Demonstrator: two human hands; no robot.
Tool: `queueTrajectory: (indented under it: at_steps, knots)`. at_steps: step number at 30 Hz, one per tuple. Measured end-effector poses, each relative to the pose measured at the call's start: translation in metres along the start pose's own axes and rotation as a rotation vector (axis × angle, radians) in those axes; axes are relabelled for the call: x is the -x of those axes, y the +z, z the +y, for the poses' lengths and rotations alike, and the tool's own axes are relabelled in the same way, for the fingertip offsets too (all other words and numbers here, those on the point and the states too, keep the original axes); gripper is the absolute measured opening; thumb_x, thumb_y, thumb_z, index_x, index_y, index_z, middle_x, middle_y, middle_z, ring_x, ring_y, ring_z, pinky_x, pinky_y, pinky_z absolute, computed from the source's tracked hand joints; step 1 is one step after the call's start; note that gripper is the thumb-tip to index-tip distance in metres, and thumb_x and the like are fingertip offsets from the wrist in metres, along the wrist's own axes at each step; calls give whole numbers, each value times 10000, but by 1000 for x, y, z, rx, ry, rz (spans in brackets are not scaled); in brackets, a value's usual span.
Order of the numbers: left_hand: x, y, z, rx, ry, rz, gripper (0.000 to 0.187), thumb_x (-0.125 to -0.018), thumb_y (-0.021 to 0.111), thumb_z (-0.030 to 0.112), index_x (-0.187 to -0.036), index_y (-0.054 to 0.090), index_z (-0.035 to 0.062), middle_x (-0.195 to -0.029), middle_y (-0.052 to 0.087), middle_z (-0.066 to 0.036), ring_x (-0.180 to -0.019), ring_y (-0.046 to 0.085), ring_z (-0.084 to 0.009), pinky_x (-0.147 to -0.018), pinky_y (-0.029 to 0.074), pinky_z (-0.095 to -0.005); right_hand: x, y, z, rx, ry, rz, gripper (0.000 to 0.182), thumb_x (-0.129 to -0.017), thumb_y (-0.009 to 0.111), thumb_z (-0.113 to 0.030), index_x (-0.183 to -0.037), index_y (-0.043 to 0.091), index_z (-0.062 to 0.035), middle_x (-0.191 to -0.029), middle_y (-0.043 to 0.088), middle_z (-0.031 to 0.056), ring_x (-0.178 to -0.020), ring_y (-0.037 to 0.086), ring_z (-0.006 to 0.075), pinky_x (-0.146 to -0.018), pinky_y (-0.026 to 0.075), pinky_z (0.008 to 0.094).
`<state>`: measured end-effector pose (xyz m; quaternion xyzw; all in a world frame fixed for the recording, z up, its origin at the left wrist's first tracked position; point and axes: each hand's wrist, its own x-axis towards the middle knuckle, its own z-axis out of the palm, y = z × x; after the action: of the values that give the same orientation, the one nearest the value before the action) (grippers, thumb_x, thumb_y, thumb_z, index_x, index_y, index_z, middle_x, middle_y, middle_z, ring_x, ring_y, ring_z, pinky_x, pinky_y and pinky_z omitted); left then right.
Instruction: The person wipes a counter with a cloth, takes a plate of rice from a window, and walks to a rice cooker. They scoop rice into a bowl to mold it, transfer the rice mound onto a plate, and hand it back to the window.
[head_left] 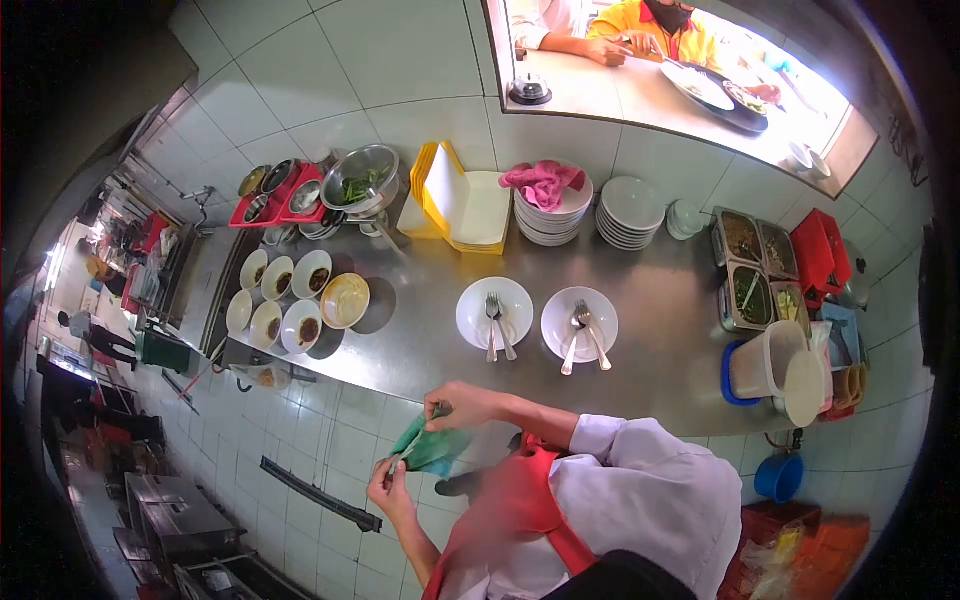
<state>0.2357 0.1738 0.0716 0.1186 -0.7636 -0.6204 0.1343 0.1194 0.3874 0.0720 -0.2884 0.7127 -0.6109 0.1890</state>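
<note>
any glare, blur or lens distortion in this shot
Head view: bright light washes out part of the serving window; glare brightens the steel counter; a soft blur smears the red apron; wall tiles curve, corners darken.

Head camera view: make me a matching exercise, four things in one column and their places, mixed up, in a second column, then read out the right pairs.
Things
1. Green cloth
2. Pink cloth
3. Call bell
4. Laid-out cutlery

Places
A. On the ledge of the serving window
B. On two round white plates set side by side
C. Between the left hand and the right hand
D. On top of a stack of white dishes

Right pairs: 1-C, 2-D, 3-A, 4-B
</note>
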Motion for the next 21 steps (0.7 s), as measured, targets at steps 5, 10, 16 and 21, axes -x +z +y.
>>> queueTrajectory:
  at_steps: [5,10,16,21]
  knots:
    - [-2,-4,-5,11,68,-3,142,-697,638,-80,-833,623,-43,-811,538,-35,-714,447,-85,-603,340,-196,0,-1,6,19,-43,-23,218,-751,689,-216,-780,599,-19,-675,596,49,-623,501,109,-576,415,285]
    - [-2,-8,-7,32,97,1,112,-692,652,-64,-790,614,-25,-777,523,-21,-686,428,-82,-592,332,-204,-2,-1,3,40,8,-59,225,-704,708,-210,-770,608,-20,-702,621,85,-620,571,154,-572,451,303]
    - [0,-7,-6,51,57,-13,71,-742,659,29,-785,617,-9,-718,504,10,-629,387,-65,-557,297,-210,0,0,6,25,83,-304,289,-707,695,-180,-942,615,-33,-736,636,95,-639,610,175,-553,468,303]
    - [3,1,2,-23,46,-12,109,-769,651,63,-843,634,-14,-720,498,15,-626,371,-54,-558,294,-196,-3,6,19,112,222,-519,356,-707,674,-221,-1020,607,-64,-927,625,135,-859,598,255,-714,468,377]
